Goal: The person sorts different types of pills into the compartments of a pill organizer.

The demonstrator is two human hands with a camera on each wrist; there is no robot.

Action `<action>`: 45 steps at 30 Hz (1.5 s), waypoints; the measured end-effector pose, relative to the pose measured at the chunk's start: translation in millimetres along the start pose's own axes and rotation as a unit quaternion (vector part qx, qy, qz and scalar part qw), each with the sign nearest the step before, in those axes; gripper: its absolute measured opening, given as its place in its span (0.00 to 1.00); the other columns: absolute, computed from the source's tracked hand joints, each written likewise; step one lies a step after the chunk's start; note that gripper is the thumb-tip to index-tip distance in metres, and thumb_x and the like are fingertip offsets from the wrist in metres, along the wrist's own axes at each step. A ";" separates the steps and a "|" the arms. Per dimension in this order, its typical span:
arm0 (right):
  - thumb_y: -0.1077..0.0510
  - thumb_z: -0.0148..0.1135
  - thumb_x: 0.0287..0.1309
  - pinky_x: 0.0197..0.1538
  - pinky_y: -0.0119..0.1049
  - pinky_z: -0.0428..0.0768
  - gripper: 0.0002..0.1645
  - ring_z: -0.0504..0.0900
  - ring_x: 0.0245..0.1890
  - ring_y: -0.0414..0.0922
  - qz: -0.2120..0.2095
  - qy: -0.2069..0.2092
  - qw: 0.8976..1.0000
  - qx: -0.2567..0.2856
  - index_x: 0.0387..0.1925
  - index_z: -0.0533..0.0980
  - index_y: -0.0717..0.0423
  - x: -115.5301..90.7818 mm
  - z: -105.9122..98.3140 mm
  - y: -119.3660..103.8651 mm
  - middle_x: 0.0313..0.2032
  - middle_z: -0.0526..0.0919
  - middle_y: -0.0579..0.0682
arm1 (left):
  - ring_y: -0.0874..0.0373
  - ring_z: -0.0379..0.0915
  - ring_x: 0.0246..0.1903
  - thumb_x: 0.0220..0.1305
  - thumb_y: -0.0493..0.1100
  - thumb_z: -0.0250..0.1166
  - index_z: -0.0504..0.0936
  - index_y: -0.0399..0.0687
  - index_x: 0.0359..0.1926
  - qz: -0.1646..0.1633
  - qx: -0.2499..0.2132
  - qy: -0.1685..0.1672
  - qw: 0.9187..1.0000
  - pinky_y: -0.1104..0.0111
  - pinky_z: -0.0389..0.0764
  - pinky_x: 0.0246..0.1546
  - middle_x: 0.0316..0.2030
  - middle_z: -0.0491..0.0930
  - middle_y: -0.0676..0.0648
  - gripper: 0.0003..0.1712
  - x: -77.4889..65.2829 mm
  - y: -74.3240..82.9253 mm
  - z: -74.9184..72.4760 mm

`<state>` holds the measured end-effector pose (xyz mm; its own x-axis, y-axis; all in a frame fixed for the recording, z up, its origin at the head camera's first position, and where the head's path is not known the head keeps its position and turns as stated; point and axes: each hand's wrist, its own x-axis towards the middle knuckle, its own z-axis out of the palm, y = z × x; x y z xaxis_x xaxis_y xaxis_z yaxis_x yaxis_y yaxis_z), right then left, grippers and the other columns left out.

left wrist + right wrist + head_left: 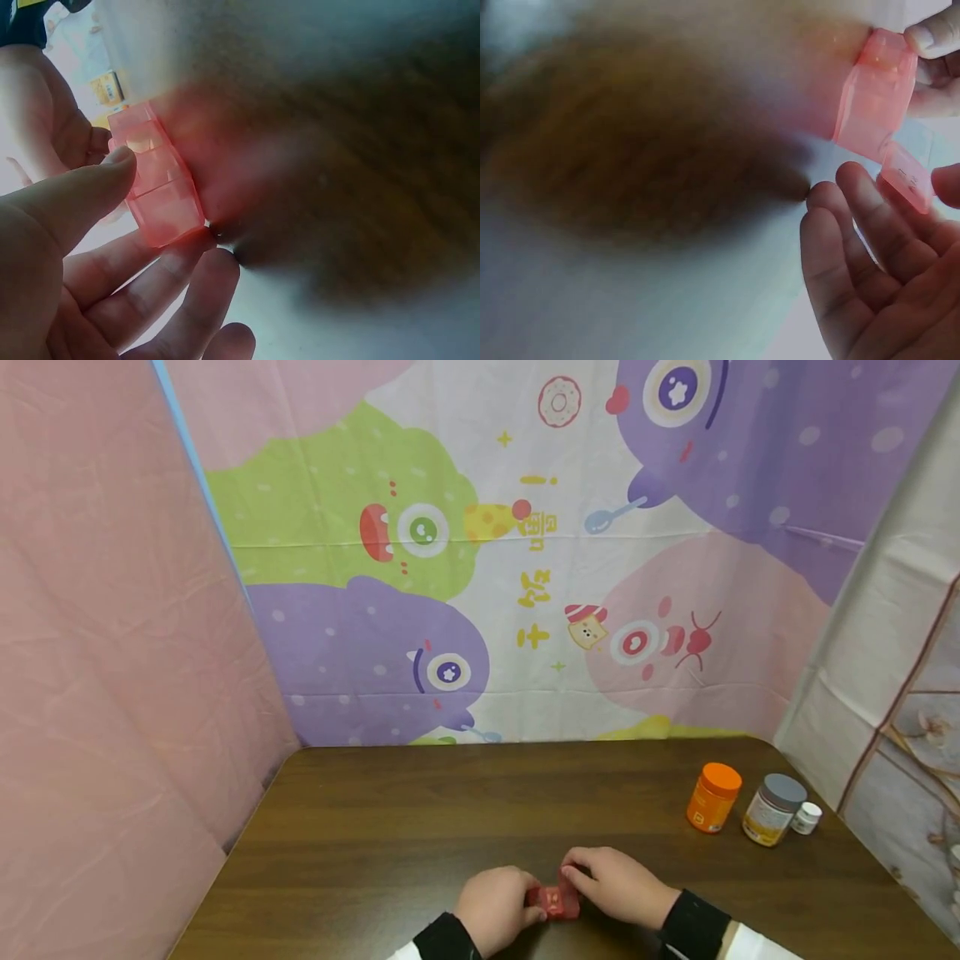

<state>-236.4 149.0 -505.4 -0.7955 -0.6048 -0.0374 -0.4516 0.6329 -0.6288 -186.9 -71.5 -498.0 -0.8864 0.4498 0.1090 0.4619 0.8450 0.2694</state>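
A small translucent red pill box (557, 904) with compartments is on or just above the table, near its front edge. My left hand (495, 902) grips its left end, thumb on the near side; the left wrist view shows that thumb pressed against the box (161, 199) and fingers beneath. Pale contents show faintly inside. At the other end, a flip lid (906, 178) with dark lettering stands raised. My right hand (618, 885) pinches this lid between thumb and index finger, its other fingers extended below in the right wrist view.
At the table's right rear stand an orange jar (714, 797), a grey-lidded jar (774, 810) and a small white bottle (807, 818). The brown wooden table (480, 802) meets a cartoon-print curtain (525, 677) behind, with pink cloth (127, 652) along the left.
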 end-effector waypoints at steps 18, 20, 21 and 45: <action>0.47 0.49 0.74 0.36 0.40 0.75 0.14 0.75 0.30 0.35 0.028 -0.002 0.999 -0.043 0.38 0.80 0.44 3.3 0.4 1.4 0.29 0.78 0.35 | 0.69 0.64 0.23 0.58 0.55 0.72 0.87 0.55 0.40 0.003 -0.017 -0.011 1.000 0.70 0.68 0.25 0.25 0.73 0.61 0.14 -0.3 0.7 4.3; 0.44 0.51 0.73 0.40 0.42 0.78 0.16 0.77 0.33 0.36 0.032 -0.002 0.999 -0.042 0.43 0.81 0.46 2.0 -0.3 1.3 0.33 0.80 0.36 | 0.69 0.64 0.23 0.58 0.55 0.72 0.86 0.55 0.41 -0.002 -0.028 -0.015 0.999 0.70 0.67 0.24 0.25 0.73 0.61 0.14 -0.5 -0.2 4.4; 0.43 0.51 0.72 0.42 0.44 0.79 0.17 0.78 0.35 0.36 0.035 -0.002 0.999 -0.041 0.45 0.81 0.47 0.9 -0.6 1.5 0.36 0.81 0.36 | 0.68 0.64 0.23 0.58 0.55 0.72 0.86 0.54 0.41 -0.006 -0.035 -0.018 0.999 0.70 0.68 0.24 0.26 0.73 0.60 0.15 -0.6 -0.5 4.6; 0.58 0.50 0.66 0.32 0.47 0.72 0.18 0.77 0.34 0.59 0.234 0.392 0.872 -0.177 0.47 0.73 0.71 -163.5 -169.2 139.2 0.39 0.76 0.68 | 0.37 0.70 0.57 0.51 0.84 0.53 0.73 0.51 0.66 -0.143 -0.021 -0.016 0.989 0.36 0.69 0.51 0.59 0.74 0.41 0.54 -87.1 -22.4 -32.7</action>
<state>-237.6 417.7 -455.4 -0.8949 0.1879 0.4047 0.0098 0.9151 -0.4032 -121.0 -139.1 -482.3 -0.9791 0.2031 -0.0081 0.1895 0.9267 0.3246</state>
